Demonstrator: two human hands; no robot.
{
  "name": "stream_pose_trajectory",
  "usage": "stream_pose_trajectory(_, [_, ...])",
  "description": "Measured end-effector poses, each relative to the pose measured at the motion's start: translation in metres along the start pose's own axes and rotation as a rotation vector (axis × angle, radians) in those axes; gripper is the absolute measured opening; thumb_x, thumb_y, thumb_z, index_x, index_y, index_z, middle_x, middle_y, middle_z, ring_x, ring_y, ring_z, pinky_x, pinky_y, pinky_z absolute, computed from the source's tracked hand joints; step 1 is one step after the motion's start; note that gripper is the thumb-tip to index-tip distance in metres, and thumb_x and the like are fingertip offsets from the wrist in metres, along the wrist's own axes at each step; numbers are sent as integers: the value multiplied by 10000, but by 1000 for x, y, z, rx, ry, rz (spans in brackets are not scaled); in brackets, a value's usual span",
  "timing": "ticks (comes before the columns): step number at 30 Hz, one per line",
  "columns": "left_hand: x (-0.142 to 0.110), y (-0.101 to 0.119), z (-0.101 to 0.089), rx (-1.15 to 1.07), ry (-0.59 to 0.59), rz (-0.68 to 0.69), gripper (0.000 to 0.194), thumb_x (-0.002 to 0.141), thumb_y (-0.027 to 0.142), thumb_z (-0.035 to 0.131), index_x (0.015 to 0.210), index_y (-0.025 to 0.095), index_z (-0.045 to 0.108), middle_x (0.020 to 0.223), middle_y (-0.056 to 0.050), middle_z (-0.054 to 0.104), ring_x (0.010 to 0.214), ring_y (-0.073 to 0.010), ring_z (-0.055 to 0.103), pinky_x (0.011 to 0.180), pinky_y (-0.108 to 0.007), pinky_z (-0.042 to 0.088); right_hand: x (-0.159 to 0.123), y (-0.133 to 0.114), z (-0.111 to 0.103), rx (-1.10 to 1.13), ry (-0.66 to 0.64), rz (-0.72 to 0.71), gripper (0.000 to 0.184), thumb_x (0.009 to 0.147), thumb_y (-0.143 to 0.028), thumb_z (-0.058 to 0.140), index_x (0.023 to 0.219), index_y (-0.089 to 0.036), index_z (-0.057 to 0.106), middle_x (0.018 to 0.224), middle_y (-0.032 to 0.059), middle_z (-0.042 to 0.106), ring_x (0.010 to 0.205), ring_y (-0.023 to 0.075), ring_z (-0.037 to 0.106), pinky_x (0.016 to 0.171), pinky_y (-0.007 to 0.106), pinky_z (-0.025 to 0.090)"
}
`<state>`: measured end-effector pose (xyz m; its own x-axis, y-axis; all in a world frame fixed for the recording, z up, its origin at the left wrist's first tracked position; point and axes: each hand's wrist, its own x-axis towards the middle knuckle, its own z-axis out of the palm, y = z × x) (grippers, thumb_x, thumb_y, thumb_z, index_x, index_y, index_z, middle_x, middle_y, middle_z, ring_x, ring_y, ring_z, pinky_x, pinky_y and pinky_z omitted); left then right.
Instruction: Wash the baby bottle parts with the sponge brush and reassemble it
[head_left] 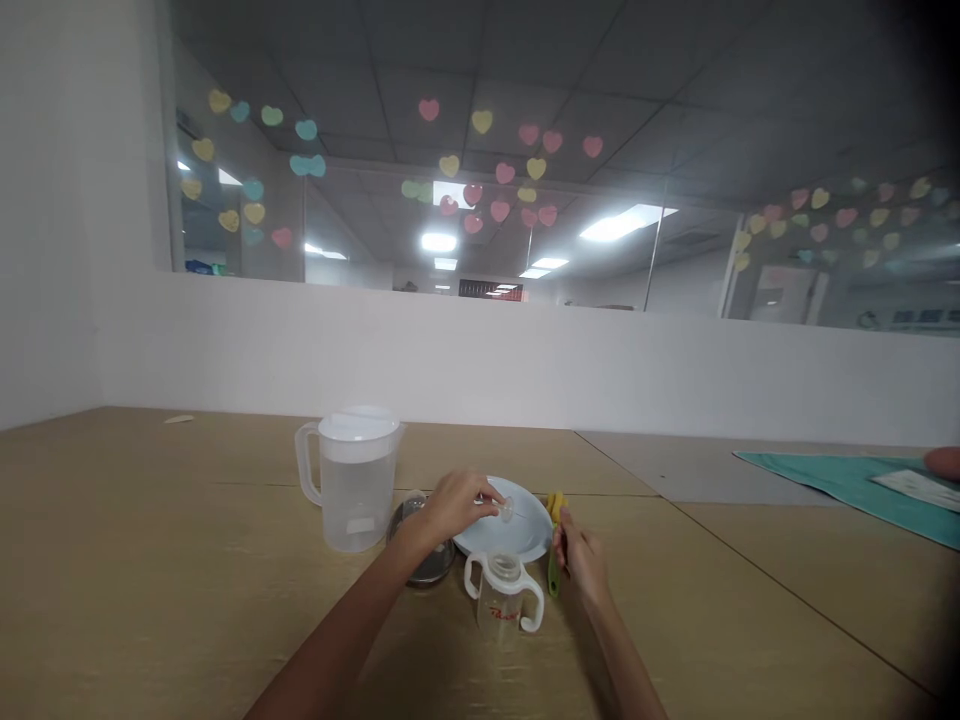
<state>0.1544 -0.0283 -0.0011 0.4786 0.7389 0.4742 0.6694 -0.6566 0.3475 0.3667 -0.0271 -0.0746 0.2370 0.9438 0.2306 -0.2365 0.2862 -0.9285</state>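
My left hand [461,503] is closed in a pinch on a small clear piece that looks like a bottle nipple [507,509], held over a pale blue plate [487,541]. To the right of the plate, my right hand [583,562] has its fingers closed at a brush with a yellow sponge head [556,502] and a green handle [553,578]. Part of the brush is hidden by the fingers. In front of the plate stands an uncapped clear baby bottle [499,610] with white handles and red lettering.
A lidded translucent pitcher [358,500] stands left of the plate. Beside it, partly behind my left forearm, is a round metal dish [431,572] with something clear on it. At the far right lies a teal cloth [832,476], with part of another person's hand [943,462] near it.
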Motion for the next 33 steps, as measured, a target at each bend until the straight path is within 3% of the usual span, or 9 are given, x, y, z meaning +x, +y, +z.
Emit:
stream_pose_trajectory(4, [-1, 3, -3, 31, 21, 13, 171, 795, 279, 608, 927, 247, 712, 910, -16, 710, 816, -151, 599, 721, -230, 406, -1, 6, 7, -132, 50, -24, 598, 588, -660, 641, 348, -209, 330, 295, -59, 277, 309, 52, 229, 336, 244, 131])
stream_pose_trajectory(8, [1, 3, 3, 122, 9, 70, 180, 834, 312, 565, 913, 252, 715, 888, -18, 710, 846, -166, 593, 769, -260, 387, -1, 6, 9, -61, 13, -4, 616, 560, -704, 625, 363, -218, 303, 309, -69, 250, 316, 49, 196, 342, 249, 108])
stream_pose_trajectory(11, [2, 0, 11, 179, -7, 86, 170, 830, 309, 574, 911, 260, 715, 897, -22, 711, 849, -180, 595, 774, -284, 373, -2, 4, 9, 38, -28, -2, 611, 614, -668, 622, 380, -218, 281, 317, -82, 224, 316, 43, 175, 338, 240, 118])
stream_pose_trajectory(16, [1, 2, 15, 184, 39, 75, 175, 840, 316, 563, 932, 279, 708, 911, -14, 711, 863, -191, 597, 766, -301, 363, -3, 4, 10, 126, -121, -4, 582, 681, -606, 616, 405, -211, 291, 316, -89, 235, 303, 32, 175, 325, 209, 135])
stream_pose_trajectory(21, [-2, 18, 9, 200, 67, 90, 220, 879, 330, 497, 921, 269, 704, 891, -16, 698, 837, -174, 591, 739, -278, 376, -6, 3, 15, 121, -183, 6, 588, 710, -632, 567, 415, -203, 293, 313, -88, 239, 297, 24, 171, 314, 191, 144])
stream_pose_trajectory(28, [-4, 30, 8, 220, 6, 52, 251, 905, 296, 442, 919, 222, 682, 920, -29, 652, 827, -159, 586, 671, -234, 388, -7, 1, 18, 92, -184, -20, 597, 692, -649, 572, 402, -201, 303, 328, -83, 249, 308, 27, 189, 321, 194, 158])
stream_pose_trajectory(33, [-3, 33, 10, 285, -33, 105, 255, 906, 267, 432, 882, 206, 678, 870, -42, 638, 815, -166, 577, 695, -245, 402, -6, 6, 19, 25, -195, -23, 621, 666, -672, 576, 377, -206, 286, 312, -77, 243, 296, 25, 188, 321, 205, 129])
